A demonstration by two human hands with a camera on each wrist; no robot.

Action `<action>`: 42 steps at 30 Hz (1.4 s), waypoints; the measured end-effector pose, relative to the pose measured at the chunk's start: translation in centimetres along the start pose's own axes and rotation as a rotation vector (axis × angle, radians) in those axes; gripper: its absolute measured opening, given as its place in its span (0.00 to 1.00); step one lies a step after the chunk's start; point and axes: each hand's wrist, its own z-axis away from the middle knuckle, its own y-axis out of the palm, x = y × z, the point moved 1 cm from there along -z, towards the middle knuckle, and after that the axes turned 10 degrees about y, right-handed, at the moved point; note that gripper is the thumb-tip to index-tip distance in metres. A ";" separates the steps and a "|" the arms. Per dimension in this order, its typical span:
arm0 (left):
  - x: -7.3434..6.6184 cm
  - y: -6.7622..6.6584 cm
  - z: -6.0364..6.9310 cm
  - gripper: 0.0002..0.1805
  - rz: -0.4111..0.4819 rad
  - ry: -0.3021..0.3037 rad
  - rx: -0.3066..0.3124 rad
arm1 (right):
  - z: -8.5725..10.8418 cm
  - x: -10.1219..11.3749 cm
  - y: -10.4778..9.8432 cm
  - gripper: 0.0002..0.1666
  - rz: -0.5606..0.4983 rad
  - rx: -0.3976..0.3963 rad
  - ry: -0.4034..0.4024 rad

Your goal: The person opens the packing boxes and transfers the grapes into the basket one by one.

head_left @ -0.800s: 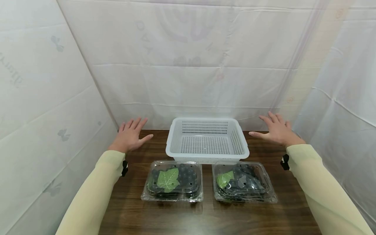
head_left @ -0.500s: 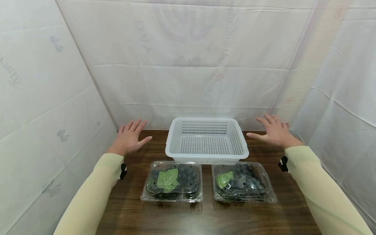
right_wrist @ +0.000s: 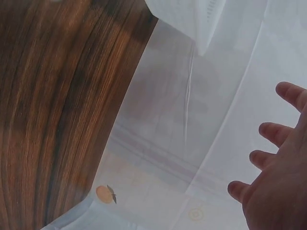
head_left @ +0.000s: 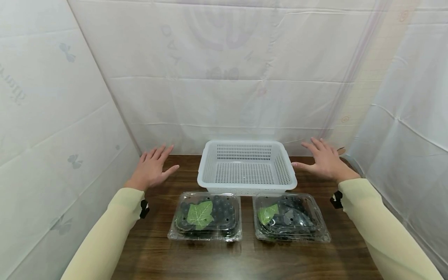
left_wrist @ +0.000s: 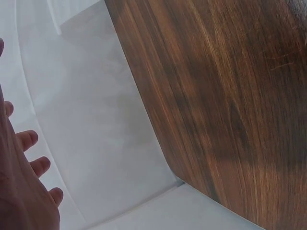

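Note:
My left hand (head_left: 150,170) hovers left of a white plastic basket (head_left: 247,186), fingers spread and holding nothing. On the basket's other side my right hand (head_left: 325,161) is spread out too, its thumb close to the rim; whether they touch I cannot tell. In front of the basket lie two clear lidded boxes of dark grapes, a left box (head_left: 224,212) and a right box (head_left: 297,217), each with a green leaf on top. The left wrist view shows my left fingers (left_wrist: 40,166) straight and apart. In the right wrist view my right fingers (right_wrist: 276,132) also stand apart.
A dark wooden table (head_left: 224,258) bears everything. White printed cloth (head_left: 224,101) hangs behind it, with a left side cloth (head_left: 59,128) and a right side cloth (head_left: 413,116). Both arms wear pale sleeves with black bands at the wrists.
My left hand has drawn slightly back towards me. The right hand has shifted a little left and nearer, its thumb coming closer to the basket. Basket and boxes have stayed put.

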 end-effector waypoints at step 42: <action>-2.2 1.9 3.8 0.43 0.078 0.042 -0.086 | 3.4 5.1 2.4 0.53 -0.134 -0.023 -0.210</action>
